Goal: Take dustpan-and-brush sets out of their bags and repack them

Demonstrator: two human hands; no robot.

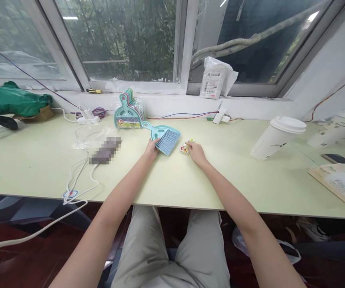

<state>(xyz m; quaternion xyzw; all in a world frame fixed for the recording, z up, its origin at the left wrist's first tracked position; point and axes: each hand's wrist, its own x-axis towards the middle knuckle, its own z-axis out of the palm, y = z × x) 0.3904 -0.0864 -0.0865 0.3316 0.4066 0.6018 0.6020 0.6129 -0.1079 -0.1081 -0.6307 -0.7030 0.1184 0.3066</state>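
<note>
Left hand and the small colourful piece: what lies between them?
In the head view, the blue dustpan with its brush, held in the left hand, then a narrow strip of tabletop before the colourful piece.

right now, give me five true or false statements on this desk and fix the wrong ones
1. The left hand holds a brush set. True.
2. The right hand is on a cup. False: it touches a small patterned item.
3. The white package stands in front of the window. True.
4. The wrapped sets lie to the right of the brush set. False: they stand behind it, to its left.
5. The green bag is at the left end of the desk. True.
</note>
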